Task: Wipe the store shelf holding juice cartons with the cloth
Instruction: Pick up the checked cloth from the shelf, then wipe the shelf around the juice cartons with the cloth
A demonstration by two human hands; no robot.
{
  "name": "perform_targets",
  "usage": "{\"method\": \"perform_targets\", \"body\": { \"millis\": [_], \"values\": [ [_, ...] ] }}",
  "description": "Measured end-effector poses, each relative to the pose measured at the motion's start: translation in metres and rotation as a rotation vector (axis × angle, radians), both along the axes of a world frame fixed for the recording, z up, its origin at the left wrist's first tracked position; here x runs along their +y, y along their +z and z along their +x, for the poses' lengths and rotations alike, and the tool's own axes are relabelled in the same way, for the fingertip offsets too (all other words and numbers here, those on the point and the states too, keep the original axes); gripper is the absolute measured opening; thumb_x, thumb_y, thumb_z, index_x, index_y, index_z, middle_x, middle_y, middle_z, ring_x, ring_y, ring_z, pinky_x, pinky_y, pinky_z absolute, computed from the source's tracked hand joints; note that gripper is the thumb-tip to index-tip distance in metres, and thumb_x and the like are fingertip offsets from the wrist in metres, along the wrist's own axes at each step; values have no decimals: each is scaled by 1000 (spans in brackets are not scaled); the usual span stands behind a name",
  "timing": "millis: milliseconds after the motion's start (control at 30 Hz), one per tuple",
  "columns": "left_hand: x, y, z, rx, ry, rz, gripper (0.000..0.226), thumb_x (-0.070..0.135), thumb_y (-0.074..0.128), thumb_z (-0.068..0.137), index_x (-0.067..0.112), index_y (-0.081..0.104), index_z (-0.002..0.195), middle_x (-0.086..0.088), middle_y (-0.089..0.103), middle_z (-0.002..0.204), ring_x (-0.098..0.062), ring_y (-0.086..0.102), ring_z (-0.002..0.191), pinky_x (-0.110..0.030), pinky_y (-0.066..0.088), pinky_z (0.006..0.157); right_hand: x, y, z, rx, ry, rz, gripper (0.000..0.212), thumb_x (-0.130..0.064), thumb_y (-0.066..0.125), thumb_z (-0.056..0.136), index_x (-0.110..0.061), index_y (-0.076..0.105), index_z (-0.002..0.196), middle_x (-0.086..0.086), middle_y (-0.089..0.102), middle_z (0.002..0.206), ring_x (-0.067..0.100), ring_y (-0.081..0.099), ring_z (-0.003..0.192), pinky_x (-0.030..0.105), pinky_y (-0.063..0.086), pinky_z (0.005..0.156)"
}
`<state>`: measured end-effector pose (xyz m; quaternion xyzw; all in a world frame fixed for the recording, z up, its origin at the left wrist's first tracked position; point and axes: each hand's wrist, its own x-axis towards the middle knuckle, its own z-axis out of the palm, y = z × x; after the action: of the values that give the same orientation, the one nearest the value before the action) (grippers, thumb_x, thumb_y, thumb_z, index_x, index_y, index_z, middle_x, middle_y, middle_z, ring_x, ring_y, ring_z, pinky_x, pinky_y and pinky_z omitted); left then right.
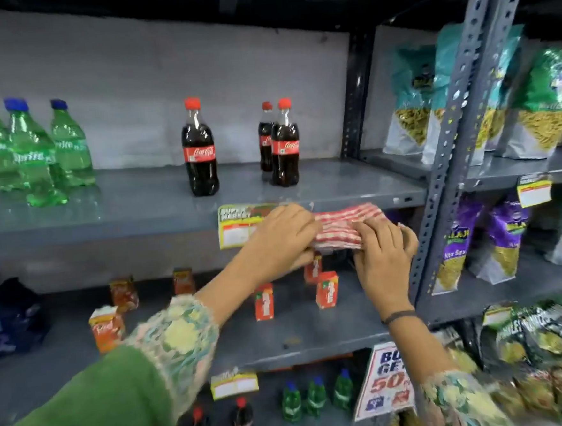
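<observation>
A red-and-white checked cloth [343,226] is folded and held in the air between both hands, just under the front edge of the cola shelf. My left hand [279,238] grips its left end and my right hand [384,255] grips its right end. Below lies the grey shelf [301,331] with several small orange and red juice cartons [327,289] standing upright, some at the left [106,328] and some in the middle [264,301]. One carton is partly hidden behind my hands.
The shelf above carries cola bottles [199,148] and green Sprite bottles [32,153]. A grey perforated upright [448,154] stands at the right, with snack bags [503,230] beyond it. A dark blue bag [11,318] lies at the far left of the carton shelf. Small bottles stand on the shelf below.
</observation>
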<state>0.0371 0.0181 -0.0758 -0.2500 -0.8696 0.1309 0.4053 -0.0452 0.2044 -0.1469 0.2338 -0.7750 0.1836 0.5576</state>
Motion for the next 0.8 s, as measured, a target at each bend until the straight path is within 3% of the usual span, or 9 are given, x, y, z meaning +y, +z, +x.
{"method": "perform_targets", "body": {
  "millis": [133,267,367,467,567,633,700,800],
  "values": [
    [-45,-85,85,-133,-15,226,32,22,64,66,3,64,93,-12,68,89,-25,55,90,-32,43,79,-40,-72,81,-198,225,67,43,-21,57,68,-19,55,110,6,68,106,20,49,105,42,29,97],
    [-106,-152,166,-320,241,635,33,21,51,73,4,66,97,-10,68,92,-16,56,87,-27,48,71,-116,-115,147,-473,425,240,34,-26,58,74,-19,64,107,1,68,100,22,59,96,37,35,89],
    [-163,-187,219,-330,445,809,26,11,62,73,5,63,98,-11,63,88,-20,60,77,-32,49,64,-187,-128,185,-601,570,412,40,-22,71,71,-17,65,110,4,70,92,29,65,82,38,49,75],
    [-221,-210,272,-325,565,874,27,9,66,72,8,60,98,-11,62,89,-18,55,80,-26,42,64,-263,-140,226,-719,694,561,48,-17,78,67,-12,66,112,8,71,94,31,68,83,37,57,68],
    [-273,-229,320,-332,644,944,31,25,55,74,12,59,103,-6,62,99,-16,56,83,-26,42,67,-330,-160,269,-808,795,632,40,-16,79,64,-8,69,102,12,71,95,32,70,84,34,58,63],
    [-306,-241,346,-364,705,962,33,22,61,74,8,62,103,-7,63,99,-23,63,80,-26,43,67,-367,-173,293,-864,816,644,35,-24,74,72,-11,67,104,8,67,102,30,68,90,34,56,63],
    [-340,-247,360,-407,737,950,33,18,66,75,3,64,104,-11,65,96,-29,66,76,-28,48,67,-398,-181,305,-919,799,619,32,-28,68,79,-17,64,109,4,61,107,27,65,95,36,53,67],
    [-396,-241,362,-424,689,924,28,18,63,83,9,63,109,-10,66,97,-28,65,82,-34,55,71,-435,-178,300,-894,677,416,23,-21,72,75,-15,66,97,6,62,101,30,66,81,34,53,58]
  ]
}}
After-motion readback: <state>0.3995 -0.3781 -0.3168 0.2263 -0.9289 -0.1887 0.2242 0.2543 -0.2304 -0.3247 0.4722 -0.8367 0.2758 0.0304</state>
